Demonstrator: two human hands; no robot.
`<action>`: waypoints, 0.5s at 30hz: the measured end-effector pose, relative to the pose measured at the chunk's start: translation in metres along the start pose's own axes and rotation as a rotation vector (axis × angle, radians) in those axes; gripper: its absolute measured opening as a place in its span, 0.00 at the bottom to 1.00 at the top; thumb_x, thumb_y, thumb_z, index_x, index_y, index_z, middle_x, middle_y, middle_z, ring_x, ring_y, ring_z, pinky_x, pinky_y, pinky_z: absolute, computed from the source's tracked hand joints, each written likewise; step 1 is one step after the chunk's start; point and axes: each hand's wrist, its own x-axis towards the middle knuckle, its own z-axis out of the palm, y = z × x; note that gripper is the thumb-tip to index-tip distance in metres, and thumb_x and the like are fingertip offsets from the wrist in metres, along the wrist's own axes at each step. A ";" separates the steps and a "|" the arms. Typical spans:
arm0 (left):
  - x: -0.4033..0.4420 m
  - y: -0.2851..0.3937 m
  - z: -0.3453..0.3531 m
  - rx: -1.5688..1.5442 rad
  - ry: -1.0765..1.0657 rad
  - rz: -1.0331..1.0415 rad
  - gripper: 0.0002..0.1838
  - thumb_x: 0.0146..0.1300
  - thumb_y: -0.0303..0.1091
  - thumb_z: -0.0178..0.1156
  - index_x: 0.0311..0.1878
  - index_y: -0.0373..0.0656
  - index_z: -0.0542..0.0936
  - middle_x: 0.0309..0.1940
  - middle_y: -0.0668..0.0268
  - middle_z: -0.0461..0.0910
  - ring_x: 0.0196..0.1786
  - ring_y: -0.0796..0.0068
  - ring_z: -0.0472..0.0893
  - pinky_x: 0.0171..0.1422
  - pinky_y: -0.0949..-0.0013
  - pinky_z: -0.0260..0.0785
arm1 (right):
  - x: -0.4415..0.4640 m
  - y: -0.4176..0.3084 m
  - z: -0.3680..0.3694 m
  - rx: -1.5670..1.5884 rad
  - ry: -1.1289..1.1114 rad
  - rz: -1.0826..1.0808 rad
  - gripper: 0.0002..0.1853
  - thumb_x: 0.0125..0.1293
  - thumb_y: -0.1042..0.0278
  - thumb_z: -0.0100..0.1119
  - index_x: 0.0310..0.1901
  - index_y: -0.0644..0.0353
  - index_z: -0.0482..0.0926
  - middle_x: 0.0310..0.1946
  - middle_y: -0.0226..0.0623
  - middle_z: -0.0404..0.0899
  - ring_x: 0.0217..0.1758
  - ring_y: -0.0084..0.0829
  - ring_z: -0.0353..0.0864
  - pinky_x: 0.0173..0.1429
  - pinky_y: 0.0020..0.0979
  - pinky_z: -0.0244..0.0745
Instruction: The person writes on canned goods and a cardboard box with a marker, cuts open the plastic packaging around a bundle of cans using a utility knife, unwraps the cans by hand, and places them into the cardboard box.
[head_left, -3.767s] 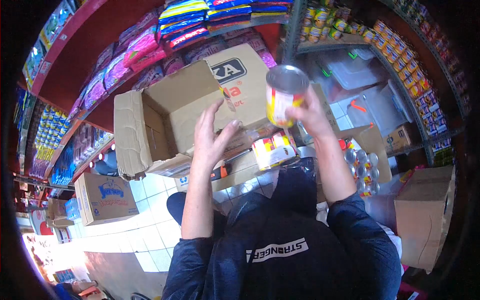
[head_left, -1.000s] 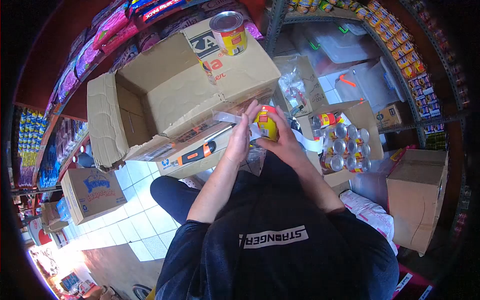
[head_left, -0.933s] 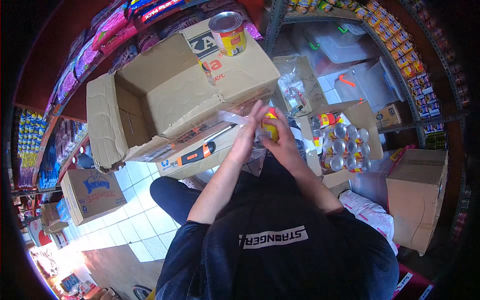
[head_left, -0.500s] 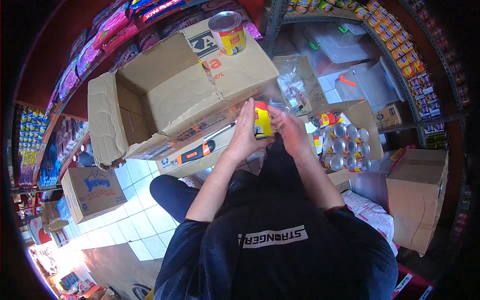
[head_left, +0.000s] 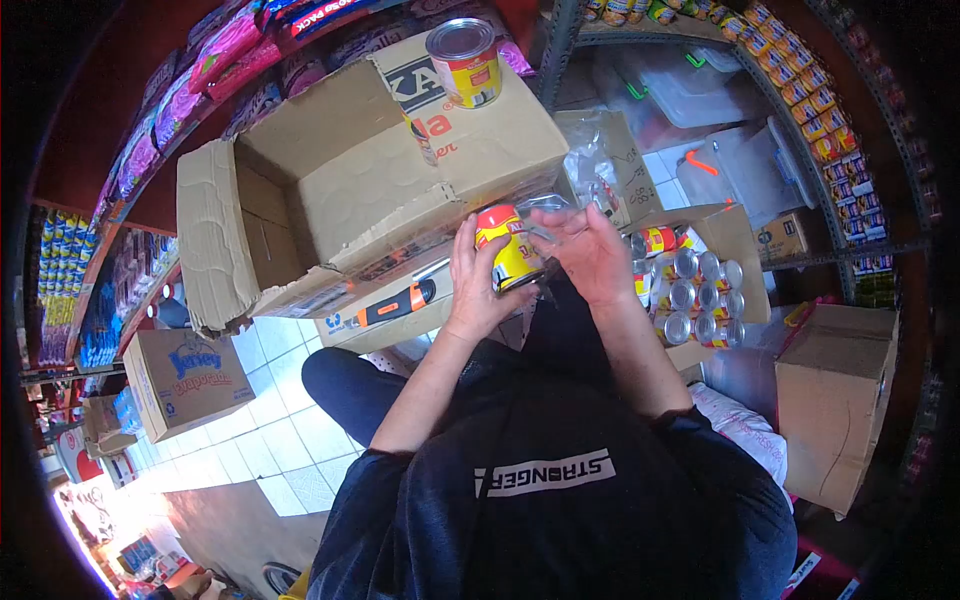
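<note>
My left hand (head_left: 478, 278) is wrapped round a red and yellow can (head_left: 513, 250), held tilted in front of my lap. My right hand (head_left: 592, 255) is just right of that can, its fingers spread, with clear plastic film (head_left: 548, 210) at the fingertips. A larger can (head_left: 468, 68) with a red and yellow label stands upright on the closed part of a cardboard box (head_left: 500, 150). Left of my left hand, an orange and black cutter (head_left: 398, 303) lies on flat cardboard.
Several cans (head_left: 706, 300) stand grouped in an opened carton (head_left: 742, 240) at the right. A tall carton (head_left: 832, 420) is farther right, and an evaporada box (head_left: 190, 385) sits on the floor at the left. Stocked shelves surround the area.
The white strip seen by my hands about a second ago is no longer visible. My right hand has moved right, off the can, and its fingers have spread. My left hand has tilted the can.
</note>
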 end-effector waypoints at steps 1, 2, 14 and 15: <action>0.003 0.005 -0.005 0.004 0.007 0.013 0.48 0.37 0.43 0.77 0.65 0.49 0.63 0.69 0.44 0.49 0.71 0.40 0.51 0.71 0.47 0.50 | -0.001 0.000 0.000 0.030 -0.027 -0.007 0.22 0.73 0.53 0.40 0.36 0.58 0.81 0.46 0.41 0.81 0.62 0.42 0.70 0.67 0.54 0.58; 0.005 0.010 -0.011 0.008 0.013 0.025 0.51 0.35 0.44 0.78 0.65 0.49 0.62 0.68 0.44 0.51 0.70 0.40 0.53 0.70 0.47 0.51 | -0.001 0.001 -0.002 0.034 -0.029 -0.008 0.21 0.73 0.53 0.40 0.35 0.57 0.81 0.45 0.40 0.81 0.62 0.42 0.71 0.66 0.55 0.58; 0.010 0.027 -0.035 0.087 -0.099 -0.134 0.51 0.31 0.41 0.78 0.63 0.45 0.63 0.58 0.45 0.61 0.62 0.45 0.63 0.64 0.50 0.60 | -0.010 -0.016 0.012 -0.179 -0.011 -0.112 0.18 0.71 0.57 0.45 0.40 0.64 0.79 0.43 0.45 0.81 0.55 0.42 0.77 0.64 0.48 0.64; 0.007 0.025 -0.033 0.069 -0.091 -0.141 0.51 0.30 0.39 0.77 0.63 0.47 0.63 0.59 0.46 0.60 0.62 0.44 0.63 0.65 0.49 0.60 | -0.015 -0.020 0.011 -0.253 0.036 -0.129 0.17 0.70 0.58 0.46 0.40 0.65 0.78 0.42 0.45 0.81 0.54 0.41 0.77 0.63 0.46 0.66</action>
